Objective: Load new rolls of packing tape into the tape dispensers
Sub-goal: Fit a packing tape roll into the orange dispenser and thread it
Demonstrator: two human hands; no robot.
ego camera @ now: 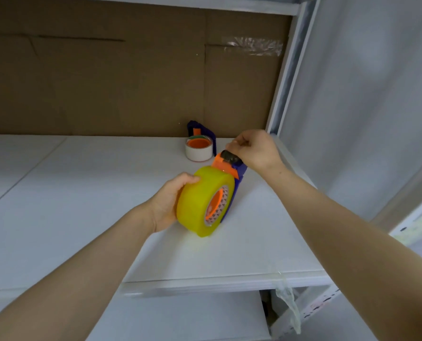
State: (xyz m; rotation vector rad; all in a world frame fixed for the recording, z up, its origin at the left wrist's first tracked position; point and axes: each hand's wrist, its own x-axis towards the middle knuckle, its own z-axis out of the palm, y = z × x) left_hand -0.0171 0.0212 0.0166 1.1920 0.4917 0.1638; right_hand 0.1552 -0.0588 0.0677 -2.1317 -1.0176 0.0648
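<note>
A thick yellow tape roll (200,205) sits on the orange hub of a blue and orange dispenser (237,175) lying on the white shelf (82,205). My left hand (170,203) grips the roll from its left side. My right hand (254,148) is closed at the dispenser's front end, fingers pinched just above the black roller (231,157); what they pinch cannot be made out. Farther back stands a second blue dispenser (202,134) holding a thin, nearly spent white roll (199,150) on an orange hub.
A brown cardboard sheet (131,75) forms the back wall of the shelf. A white metal upright (284,77) stands at the right. A strip of crumpled clear tape (287,301) hangs from the shelf's front edge at the lower right.
</note>
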